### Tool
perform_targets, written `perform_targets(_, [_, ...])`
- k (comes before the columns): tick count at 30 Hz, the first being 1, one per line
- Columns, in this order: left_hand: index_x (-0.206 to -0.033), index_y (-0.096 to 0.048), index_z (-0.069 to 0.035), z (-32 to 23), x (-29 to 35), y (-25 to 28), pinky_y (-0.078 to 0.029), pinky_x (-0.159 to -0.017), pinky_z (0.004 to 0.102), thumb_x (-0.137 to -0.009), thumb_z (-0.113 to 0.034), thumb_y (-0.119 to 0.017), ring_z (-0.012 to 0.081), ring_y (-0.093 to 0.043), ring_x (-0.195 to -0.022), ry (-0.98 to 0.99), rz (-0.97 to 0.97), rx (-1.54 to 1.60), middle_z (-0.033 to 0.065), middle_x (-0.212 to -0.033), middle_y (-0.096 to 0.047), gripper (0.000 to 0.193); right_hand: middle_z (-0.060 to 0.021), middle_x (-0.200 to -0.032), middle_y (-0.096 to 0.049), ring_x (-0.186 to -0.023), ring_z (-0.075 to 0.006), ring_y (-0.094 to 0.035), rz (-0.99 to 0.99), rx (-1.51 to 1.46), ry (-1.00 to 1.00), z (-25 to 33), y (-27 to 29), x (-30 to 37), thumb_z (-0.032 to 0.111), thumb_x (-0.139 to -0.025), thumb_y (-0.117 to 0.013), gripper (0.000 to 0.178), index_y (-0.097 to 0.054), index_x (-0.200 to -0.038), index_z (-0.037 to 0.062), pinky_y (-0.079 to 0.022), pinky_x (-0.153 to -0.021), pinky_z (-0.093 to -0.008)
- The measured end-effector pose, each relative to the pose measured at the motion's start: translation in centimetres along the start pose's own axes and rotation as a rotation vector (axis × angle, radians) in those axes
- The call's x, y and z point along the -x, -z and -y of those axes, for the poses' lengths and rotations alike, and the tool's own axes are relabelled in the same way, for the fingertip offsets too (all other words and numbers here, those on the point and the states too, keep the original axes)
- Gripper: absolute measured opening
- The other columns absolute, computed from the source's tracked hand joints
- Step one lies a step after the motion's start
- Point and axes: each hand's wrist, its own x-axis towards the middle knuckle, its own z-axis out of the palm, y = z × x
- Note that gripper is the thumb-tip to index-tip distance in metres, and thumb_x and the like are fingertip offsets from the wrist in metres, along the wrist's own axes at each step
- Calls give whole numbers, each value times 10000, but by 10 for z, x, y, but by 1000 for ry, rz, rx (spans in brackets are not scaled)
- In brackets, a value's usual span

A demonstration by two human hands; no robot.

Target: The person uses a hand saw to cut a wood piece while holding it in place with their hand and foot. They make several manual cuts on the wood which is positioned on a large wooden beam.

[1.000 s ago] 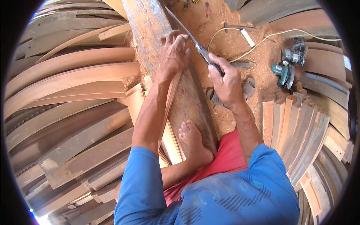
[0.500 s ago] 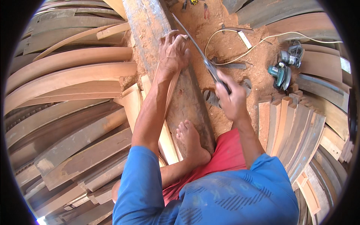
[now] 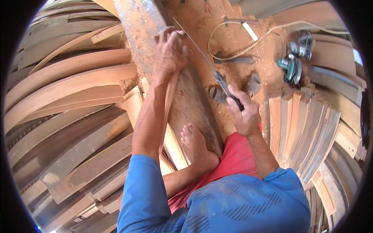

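Observation:
My left hand (image 3: 171,52) is closed over the far end of a long, thin wooden strip (image 3: 168,101), holding it down on a thick, worn timber beam (image 3: 194,97). My right hand (image 3: 244,112) grips the dark handle of a handsaw (image 3: 221,82). Its narrow blade slants away to the far left, with the tip just beyond my left fingers. Whether the teeth touch the strip cannot be made out. My bare foot (image 3: 196,145) rests on the near part of the beam, beside the strip.
Stacked planks (image 3: 77,81) fill the left side. Upright boards (image 3: 299,128) stand at the right, near a green circular saw (image 3: 289,68) and a grey power tool (image 3: 301,48). A pale cord (image 3: 272,29) crosses the sawdust-covered floor. A pair of sandals (image 3: 253,83) lies beside the beam.
My right hand has drawn the handsaw back toward me and slightly right. My left hand stays on the strip, and the whole view has shifted a little.

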Motion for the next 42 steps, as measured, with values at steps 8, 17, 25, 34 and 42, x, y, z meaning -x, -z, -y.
perform_targets(8, [-1169, -651, -131, 5, 6, -7, -383, -1061, 512, -768, -228, -744, 294, -535, -1309, -73, 14, -75, 116, -1276, -627, 424, -242, -910, -744, -734, -317, -762, 24, -58, 35, 1, -26, -63, 65, -985, -674, 288, -693, -1259, -21, -571, -646, -405])
perform_targets(17, [-1166, -705, -129, -4, -1, -9, -379, -1079, 507, -774, -164, -715, 301, -522, -1338, -146, 68, -143, 61, -1144, -622, 394, -263, -1023, -754, -814, -387, -770, 35, -100, 48, -3, -25, -80, 27, -969, -673, 293, -677, -1255, -36, -601, -695, -421])
perform_targets(25, [-1180, -691, -113, 2, 6, -11, -371, -1069, 510, -766, -156, -719, 308, -533, -1318, -53, 21, -93, 93, -1231, -616, 417, -181, -811, -697, -674, -228, -686, -30, -106, 94, -19, -6, -19, 80, -994, -671, 320, -677, -1299, -15, -541, -631, -369])
perform_targets(34, [-1159, -652, -90, -11, 2, -4, -363, -1090, 504, -755, -142, -735, 320, -515, -1356, -26, 67, -108, 151, -1297, -626, 415, -192, -855, -713, -720, -246, -711, -19, -144, 104, -24, -11, -34, 60, -985, -676, 315, -679, -1290, -21, -555, -668, -369])
perform_targets(42, [-1103, -606, -115, 6, 1, -7, -365, -1103, 516, -795, -164, -755, 355, -551, -1301, -89, 83, -134, 150, -1373, -612, 346, -203, -882, -745, -702, -233, -740, -10, -160, 167, -27, -35, -82, 84, -988, -686, 348, -676, -1323, -10, -554, -645, -348])
